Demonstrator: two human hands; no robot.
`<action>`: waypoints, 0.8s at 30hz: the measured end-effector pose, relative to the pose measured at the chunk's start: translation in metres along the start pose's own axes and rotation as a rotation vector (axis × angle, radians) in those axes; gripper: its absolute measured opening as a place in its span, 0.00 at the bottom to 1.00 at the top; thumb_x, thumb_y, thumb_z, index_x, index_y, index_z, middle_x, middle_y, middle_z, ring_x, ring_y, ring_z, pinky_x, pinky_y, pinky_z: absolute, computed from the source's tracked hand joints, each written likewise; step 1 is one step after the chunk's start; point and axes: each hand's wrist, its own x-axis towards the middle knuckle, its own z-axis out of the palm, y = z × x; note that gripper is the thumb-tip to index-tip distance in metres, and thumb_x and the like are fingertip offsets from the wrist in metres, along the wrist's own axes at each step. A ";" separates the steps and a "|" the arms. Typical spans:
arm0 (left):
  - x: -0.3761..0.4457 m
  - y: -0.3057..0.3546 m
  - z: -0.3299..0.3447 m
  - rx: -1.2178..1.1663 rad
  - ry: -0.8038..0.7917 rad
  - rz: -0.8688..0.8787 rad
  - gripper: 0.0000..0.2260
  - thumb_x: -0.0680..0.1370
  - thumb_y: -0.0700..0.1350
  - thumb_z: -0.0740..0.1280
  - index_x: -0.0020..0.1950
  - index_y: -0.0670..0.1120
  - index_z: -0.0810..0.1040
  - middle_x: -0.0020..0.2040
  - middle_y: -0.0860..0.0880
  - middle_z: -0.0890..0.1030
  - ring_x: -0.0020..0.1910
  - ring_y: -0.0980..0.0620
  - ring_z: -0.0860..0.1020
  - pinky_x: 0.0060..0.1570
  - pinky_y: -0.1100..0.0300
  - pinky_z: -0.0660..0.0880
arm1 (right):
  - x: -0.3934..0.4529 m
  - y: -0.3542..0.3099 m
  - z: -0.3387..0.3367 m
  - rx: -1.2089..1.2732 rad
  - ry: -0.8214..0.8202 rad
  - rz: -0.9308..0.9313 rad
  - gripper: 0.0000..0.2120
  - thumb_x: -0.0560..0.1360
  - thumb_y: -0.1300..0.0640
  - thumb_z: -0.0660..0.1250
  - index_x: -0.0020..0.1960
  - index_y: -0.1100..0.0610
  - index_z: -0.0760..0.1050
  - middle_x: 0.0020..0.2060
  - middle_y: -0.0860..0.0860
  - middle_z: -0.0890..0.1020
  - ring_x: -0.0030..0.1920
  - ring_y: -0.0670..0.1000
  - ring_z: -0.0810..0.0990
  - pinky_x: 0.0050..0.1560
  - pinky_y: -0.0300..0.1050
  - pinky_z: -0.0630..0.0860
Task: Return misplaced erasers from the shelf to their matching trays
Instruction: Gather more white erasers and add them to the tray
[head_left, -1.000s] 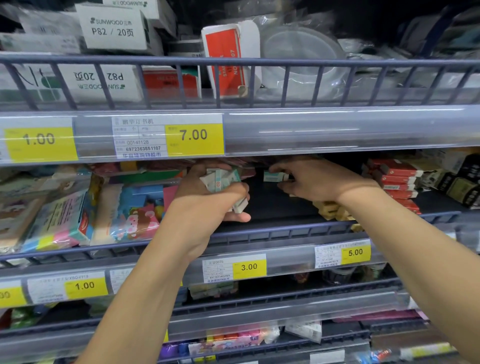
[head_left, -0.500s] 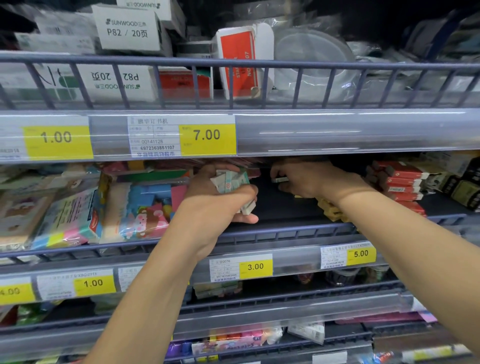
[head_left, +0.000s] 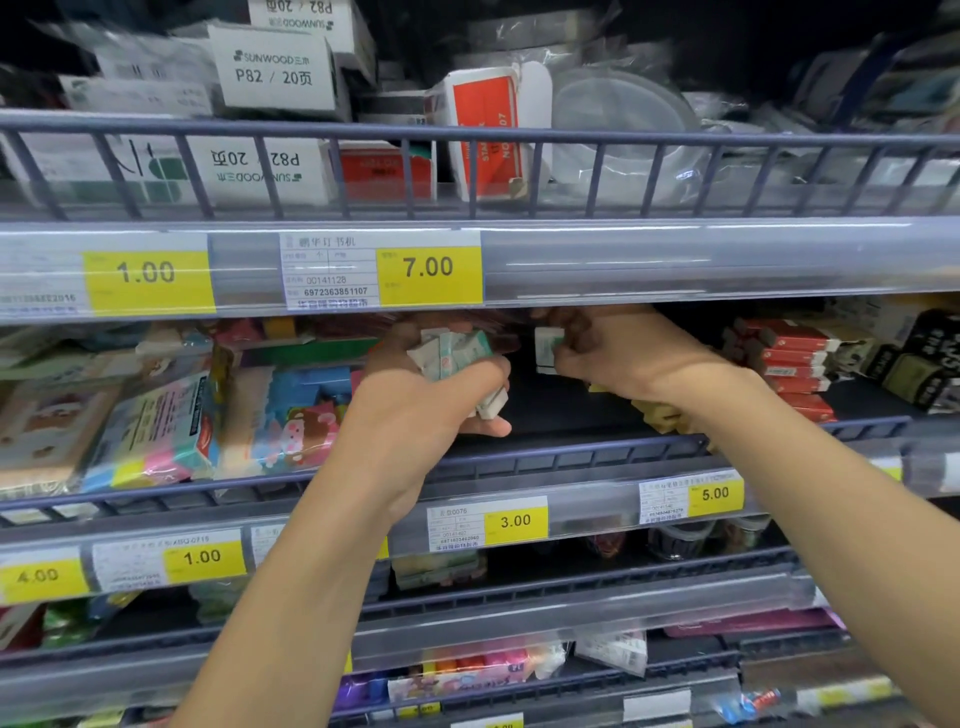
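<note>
**Gathering loose erasers from under a low shelf edge**

The left hand (head_left: 431, 395) holds a bunch of small wrapped erasers (head_left: 452, 356), fingers and thumb curled round them, with one white eraser sticking out below the thumb. The right hand (head_left: 613, 353) reaches deeper into the same shelf (head_left: 571, 415) and pinches a single eraser (head_left: 545, 349) in a green and white sleeve, just beside the bunch.

These erasers look light, small and firm, with a little give. The paper sleeves are likely smooth, so a loose stack may slide apart; the one poking out at the bottom seems the most likely to drop. Each is best taken across its short sides, and the bunch is safest cupped from beneath.

Room is tight above: the price rail (head_left: 675, 260) of the upper shelf hangs right over both sets of knuckles and hides the fingertips. The dark shelf floor between the hands is open. Colourful packs (head_left: 291, 415) crowd the left, red boxes (head_left: 789, 358) the right, and yellow blocks (head_left: 660, 413) lie under the right wrist. The front rail (head_left: 571, 457) stands low, so hands should lift slightly when coming out.
</note>
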 end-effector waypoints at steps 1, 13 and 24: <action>-0.003 0.002 -0.003 -0.005 -0.012 0.011 0.08 0.73 0.37 0.78 0.49 0.42 0.82 0.37 0.49 0.86 0.36 0.48 0.85 0.32 0.58 0.82 | -0.009 -0.006 -0.002 0.092 0.004 0.013 0.16 0.75 0.52 0.70 0.60 0.40 0.75 0.47 0.41 0.82 0.45 0.43 0.80 0.45 0.32 0.74; -0.084 -0.026 -0.049 -0.084 -0.273 -0.083 0.16 0.69 0.46 0.78 0.56 0.53 0.82 0.41 0.47 0.85 0.39 0.38 0.84 0.33 0.56 0.80 | -0.165 -0.029 0.052 1.139 0.171 0.044 0.09 0.73 0.62 0.73 0.51 0.54 0.83 0.44 0.56 0.86 0.39 0.53 0.84 0.47 0.43 0.81; -0.198 -0.210 -0.118 0.057 -0.117 -0.778 0.14 0.75 0.36 0.76 0.56 0.48 0.81 0.39 0.47 0.85 0.37 0.48 0.84 0.36 0.55 0.82 | -0.334 -0.012 0.239 1.218 -0.097 0.797 0.16 0.73 0.68 0.73 0.54 0.50 0.85 0.49 0.53 0.87 0.43 0.50 0.82 0.44 0.38 0.79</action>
